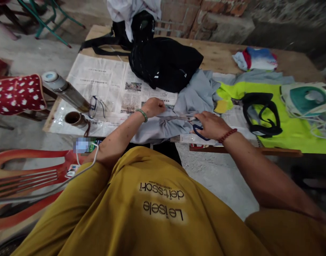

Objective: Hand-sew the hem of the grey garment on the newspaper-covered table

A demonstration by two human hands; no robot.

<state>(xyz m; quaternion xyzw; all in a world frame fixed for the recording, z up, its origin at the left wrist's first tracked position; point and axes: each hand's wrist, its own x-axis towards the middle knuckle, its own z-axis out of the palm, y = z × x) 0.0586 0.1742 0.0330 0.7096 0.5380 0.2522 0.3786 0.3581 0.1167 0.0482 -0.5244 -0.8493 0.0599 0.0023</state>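
Nearest, the right hand [211, 124] gripped blue-handled scissors [189, 121], blades apparently mid-cut in the grey cloth [184, 106] that the fisted left hand [153, 106] pinned to the table [218, 57], so advancing the cut seemingly needed steady tension, with the black backpack [165, 64] lying farther off.

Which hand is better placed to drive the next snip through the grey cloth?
Right, likely: the right hand already holds the scissors at the grey cloth, while the left hand is fisted, pinning it.
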